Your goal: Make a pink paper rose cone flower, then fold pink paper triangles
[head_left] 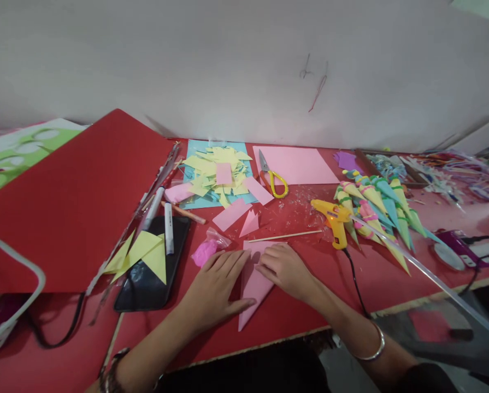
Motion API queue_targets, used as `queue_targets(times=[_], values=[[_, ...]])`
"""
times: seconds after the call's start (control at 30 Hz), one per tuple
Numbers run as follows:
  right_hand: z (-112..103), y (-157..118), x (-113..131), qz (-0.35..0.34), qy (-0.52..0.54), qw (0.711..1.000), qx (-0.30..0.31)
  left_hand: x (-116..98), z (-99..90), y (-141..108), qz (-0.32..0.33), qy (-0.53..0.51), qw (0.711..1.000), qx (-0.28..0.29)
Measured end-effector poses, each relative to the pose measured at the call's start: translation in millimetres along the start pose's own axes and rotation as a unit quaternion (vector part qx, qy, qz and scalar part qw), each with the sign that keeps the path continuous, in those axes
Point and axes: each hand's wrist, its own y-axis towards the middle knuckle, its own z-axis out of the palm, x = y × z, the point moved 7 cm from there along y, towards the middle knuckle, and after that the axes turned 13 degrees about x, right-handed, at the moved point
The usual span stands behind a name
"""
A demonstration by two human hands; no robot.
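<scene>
A folded piece of pink paper, narrowing to a point toward me, lies on the red table. My left hand rests flat along its left side, fingers stretched out and thumb on the paper. At the upper right part of the paper, my right hand has its fingers bent and pressed together on the edge. Just beyond both hands lies a thin wooden stick. A small plastic bag with something bright pink sits against my left fingers.
Scissors and paper scraps lie toward the wall. On the right are a yellow glue gun with a long glue stick and several decorated paper cones. A dark phone-like slab and markers are left.
</scene>
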Motion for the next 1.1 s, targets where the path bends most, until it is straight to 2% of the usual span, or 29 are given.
queue_targets(times=[0.33, 0.9, 1.1], values=[[-3.2, 0.1, 1.5, 0.022, -0.018, 0.998, -0.047, 2.6, 5.2, -0.4, -0.015, 0.005, 1.000, 0.009], [-3.7, 0.9, 3.9, 0.045, -0.051, 0.995, -0.075, -0.2, 3.8, -0.9, -0.015, -0.001, 1.000, 0.013], [-1.9, 3.0, 3.9, 0.051, -0.045, 0.996, -0.060, -0.8, 6.4, -3.7, -0.015, 0.005, 1.000, 0.012]])
